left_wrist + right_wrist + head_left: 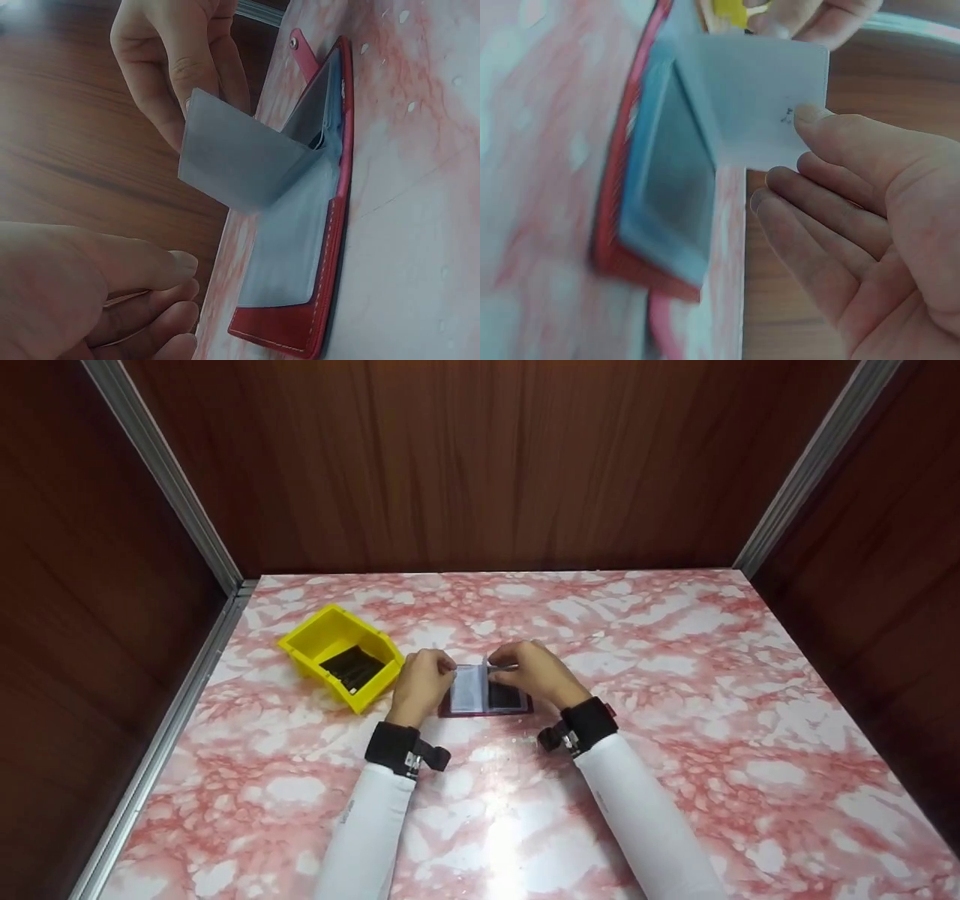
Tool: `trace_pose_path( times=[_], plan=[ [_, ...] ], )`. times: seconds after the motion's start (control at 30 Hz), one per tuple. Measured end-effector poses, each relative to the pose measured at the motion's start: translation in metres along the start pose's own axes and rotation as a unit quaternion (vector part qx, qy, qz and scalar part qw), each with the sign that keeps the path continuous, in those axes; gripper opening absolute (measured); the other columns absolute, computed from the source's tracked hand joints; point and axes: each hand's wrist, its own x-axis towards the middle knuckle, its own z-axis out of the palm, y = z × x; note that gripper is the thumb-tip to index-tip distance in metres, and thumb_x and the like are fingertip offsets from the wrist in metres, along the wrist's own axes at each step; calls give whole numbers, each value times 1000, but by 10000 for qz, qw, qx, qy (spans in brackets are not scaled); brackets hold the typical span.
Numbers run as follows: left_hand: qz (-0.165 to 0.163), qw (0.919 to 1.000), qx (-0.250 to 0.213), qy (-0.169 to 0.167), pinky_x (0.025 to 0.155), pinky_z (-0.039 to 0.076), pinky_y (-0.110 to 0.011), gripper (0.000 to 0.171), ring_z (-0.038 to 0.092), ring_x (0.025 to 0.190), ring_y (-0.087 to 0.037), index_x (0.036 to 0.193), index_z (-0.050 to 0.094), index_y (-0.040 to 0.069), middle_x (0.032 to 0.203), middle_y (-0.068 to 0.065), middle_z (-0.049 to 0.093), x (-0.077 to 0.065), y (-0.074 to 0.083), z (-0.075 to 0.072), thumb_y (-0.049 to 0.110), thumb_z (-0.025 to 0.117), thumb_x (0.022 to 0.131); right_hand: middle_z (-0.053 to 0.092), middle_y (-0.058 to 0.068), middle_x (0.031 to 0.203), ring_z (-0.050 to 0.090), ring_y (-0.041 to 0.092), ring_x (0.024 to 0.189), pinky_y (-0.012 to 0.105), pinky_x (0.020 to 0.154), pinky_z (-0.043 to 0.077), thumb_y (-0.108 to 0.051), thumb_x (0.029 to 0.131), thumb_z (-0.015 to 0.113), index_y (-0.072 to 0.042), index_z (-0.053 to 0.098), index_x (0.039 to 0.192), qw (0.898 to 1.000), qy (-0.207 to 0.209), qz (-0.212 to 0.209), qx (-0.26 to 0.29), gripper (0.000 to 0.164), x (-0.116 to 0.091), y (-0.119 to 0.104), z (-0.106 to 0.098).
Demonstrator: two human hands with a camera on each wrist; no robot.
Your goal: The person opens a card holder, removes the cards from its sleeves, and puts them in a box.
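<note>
1. Surface [675, 675] patterned like marble, blotched red, pink and white; from my remote seat I see a bright patch of glare on its near part, between the forearms
2. Dark brown wood-grain walls close it in: a back wall [480, 472], a left wall [90, 547] and a right wall [892, 547], with grey metal strips [172, 480] running down the two far corners
3. On the left side of the surface I have a yellow bin [311, 634], set at an angle, with flat black pieces [351, 666] inside
4. Near the middle, right of the bin and between both hands, the red card holder [285, 330] lies open; its pink strap [306, 60] sticks out at one side, and a dark insert [679, 150] shows in the right half
5. One translucent page [240, 157] stands raised from the fold
6. The left hand [422, 682] is by the holder's left edge, grip released, fingers loosely bent around nothing
7. The right hand [544, 671] is over the right half, grip loose, its thumb tip touching the raised page near the outer edge
8. White sleeves [360, 840] and black wrist bands [390, 744] cover both forearms and wrists
</note>
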Motion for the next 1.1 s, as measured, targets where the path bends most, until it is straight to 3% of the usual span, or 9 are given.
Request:
trace_pose_path(
  times=[0.17, 0.4, 0.57, 0.7, 0.9, 1.0, 1.1],
  plan=[
    [269, 9990, 205, 309, 85, 60, -39, 9, 75, 87, -22, 97, 84, 10, 91, -6, 82, 16, -25, 13, 14, 77, 94, 83, 13, 121, 78, 28, 115, 46, 104, 61, -16, 96, 83, -3, 80, 121, 9953, -75, -396, -875, 29, 9, -14, 18],
    [278, 9989, 364, 42, 89, 61, -41, 10, 76, 93, -24, 99, 84, 12, 96, -5, 83, 23, -35, 27, 17, 77, 95, 83, 10, 105, 79, 29, 95, 47, 84, 63, -5, 91, 82, -5, 80, 97, 9747, 82, -1081, -1957, 6, 9, -21, 44],
    [238, 9988, 404, -103, 92, 59, -39, 9, 74, 96, -24, 98, 84, 13, 98, -5, 82, 18, -30, 29, 18, 77, 95, 83, 12, 103, 80, 30, 95, 46, 83, 64, -1, 90, 78, -5, 78, 90, 9741, 256, -1232, -1881, 5, 6, -17, 52],
    [110, 9988, 446, -155, 87, 57, -38, 7, 71, 90, -22, 95, 83, 15, 94, -3, 80, 16, -27, 28, 19, 77, 95, 83, 12, 111, 80, 31, 103, 47, 90, 64, -3, 93, 76, -5, 80, 101, 9773, 127, -1292, -1676, 8, 5, -15, 49],
    [73, 9989, 268, -371, 90, 58, -42, 12, 70, 92, -24, 95, 82, 9, 95, -7, 81, -4, 7, 6, 16, 73, 98, 80, 13, 124, 76, 30, 115, 47, 100, 61, -10, 98, 78, -1, 78, 116, 9843, -14, -1031, -1432, 20, -2, -4, 25],
    [99, 9989, 154, -432, 89, 59, -39, 12, 70, 90, -23, 99, 82, 7, 95, -9, 81, -8, 14, 4, 14, 72, 100, 79, 14, 125, 75, 31, 117, 48, 103, 60, -12, 98, 79, 0, 77, 121, 9883, 43, -797, -1298, 26, -8, 7, 9],
    [229, 9987, 87, -441, 88, 59, -38, 11, 71, 88, -22, 100, 83, 7, 94, -8, 81, -9, 16, 6, 13, 73, 100, 80, 14, 120, 74, 29, 109, 48, 99, 60, -12, 96, 82, -1, 77, 121, 9915, 57, -626, -1138, 28, -15, 18, -3]
  ],
)
